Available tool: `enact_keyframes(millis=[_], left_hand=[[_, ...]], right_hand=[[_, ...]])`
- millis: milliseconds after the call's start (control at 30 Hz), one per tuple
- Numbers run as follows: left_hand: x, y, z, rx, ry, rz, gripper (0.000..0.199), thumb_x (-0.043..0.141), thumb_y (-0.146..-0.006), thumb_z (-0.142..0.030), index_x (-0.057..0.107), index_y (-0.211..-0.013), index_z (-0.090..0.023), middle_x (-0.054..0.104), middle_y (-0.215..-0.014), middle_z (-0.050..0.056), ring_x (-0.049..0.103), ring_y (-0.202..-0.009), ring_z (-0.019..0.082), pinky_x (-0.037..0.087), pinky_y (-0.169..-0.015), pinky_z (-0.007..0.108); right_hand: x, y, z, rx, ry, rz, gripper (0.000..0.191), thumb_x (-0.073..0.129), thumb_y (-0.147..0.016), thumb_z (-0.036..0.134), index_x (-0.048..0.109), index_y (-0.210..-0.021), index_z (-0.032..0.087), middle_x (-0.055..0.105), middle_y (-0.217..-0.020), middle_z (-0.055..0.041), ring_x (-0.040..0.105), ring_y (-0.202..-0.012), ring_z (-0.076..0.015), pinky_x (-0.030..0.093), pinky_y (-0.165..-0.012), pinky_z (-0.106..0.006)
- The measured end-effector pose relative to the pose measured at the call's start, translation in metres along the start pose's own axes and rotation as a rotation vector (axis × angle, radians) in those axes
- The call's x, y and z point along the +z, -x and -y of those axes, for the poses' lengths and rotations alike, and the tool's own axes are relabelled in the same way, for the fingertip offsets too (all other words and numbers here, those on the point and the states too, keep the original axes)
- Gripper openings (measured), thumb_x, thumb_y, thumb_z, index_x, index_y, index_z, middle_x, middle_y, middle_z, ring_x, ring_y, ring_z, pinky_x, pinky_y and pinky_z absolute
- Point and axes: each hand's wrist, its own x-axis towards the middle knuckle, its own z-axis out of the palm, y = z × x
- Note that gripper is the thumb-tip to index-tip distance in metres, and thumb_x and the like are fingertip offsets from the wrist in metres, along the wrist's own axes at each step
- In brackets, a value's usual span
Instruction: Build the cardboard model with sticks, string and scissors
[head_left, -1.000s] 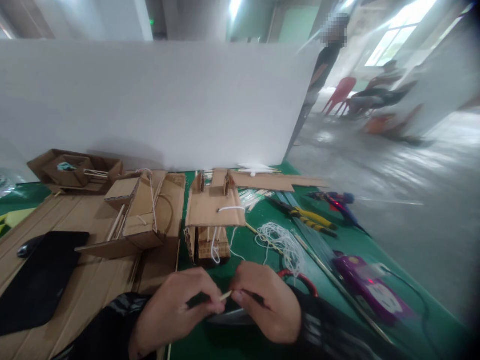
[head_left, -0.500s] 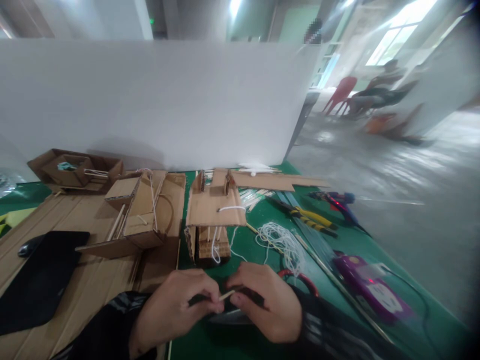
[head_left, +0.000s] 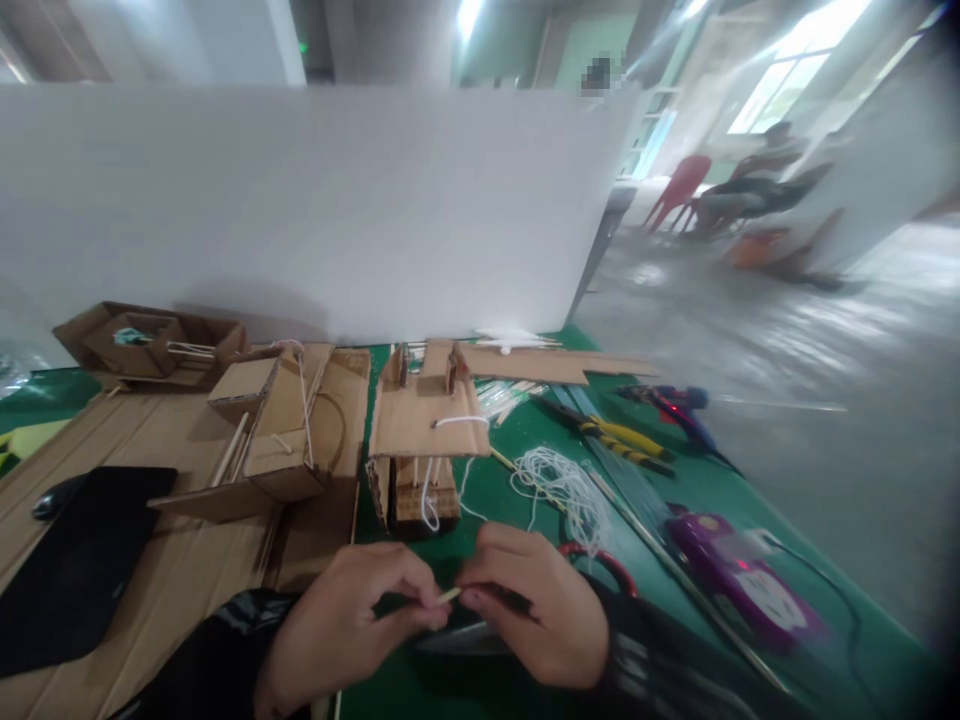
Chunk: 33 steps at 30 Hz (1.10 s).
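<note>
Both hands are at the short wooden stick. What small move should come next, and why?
I'd probably ease the right hand slightly aside while the left hand pinches the wooden stick. Both hands meet at it and only a small length shows between them, so this would likely bare its right end for a check.

Background person (head_left: 598,75) farther left, body hidden (behind the partition (head_left: 322,210))

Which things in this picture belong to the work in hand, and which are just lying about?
Likely in the work:
short wooden stick, between left hand and right hand
cardboard model with white cord, just beyond the hands

Apparently just lying about:
black mouse pad
computer mouse
yellow-and-black pliers
</note>
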Motion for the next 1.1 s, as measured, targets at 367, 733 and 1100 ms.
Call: enact_keyframes(millis=[367,733,1100], left_hand=[[0.0015,0.0040,0.0032,-0.059,0.067,0.019,0.011,0.068,-0.086,-0.030,0.067,-0.089,-0.020,0.073,-0.082,-0.002,0.069,-0.078,0.010,0.048,-0.070,0.013],[0.0025,0.0013,0.0015,0.052,-0.005,-0.006,0.012,0.066,-0.088,-0.027,0.069,-0.079,-0.020,0.073,-0.075,-0.003,0.065,-0.070,0.009,0.043,-0.066,0.013],[0.0016,0.0017,0.0033,0.144,-0.006,0.020,0.008,0.064,-0.090,-0.024,0.069,-0.084,-0.020,0.073,-0.080,-0.002,0.065,-0.074,0.009,0.043,-0.071,0.013]], right_hand=[[-0.0016,0.0002,-0.0005,-0.008,-0.008,0.001,0.025,0.047,-0.096,0.024,0.067,-0.085,0.013,0.055,-0.071,-0.0042,0.050,-0.067,-0.0137,0.035,-0.059,-0.025],[-0.0024,-0.0002,-0.0010,-0.019,0.040,0.019,0.029,0.044,-0.098,0.025,0.066,-0.084,0.013,0.054,-0.069,-0.0044,0.048,-0.065,-0.0142,0.034,-0.058,-0.026],[-0.0031,0.0008,-0.0015,0.016,-0.003,0.048,0.026,0.046,-0.096,0.023,0.064,-0.081,0.013,0.055,-0.070,-0.0041,0.050,-0.066,-0.0136,0.036,-0.058,-0.025]])
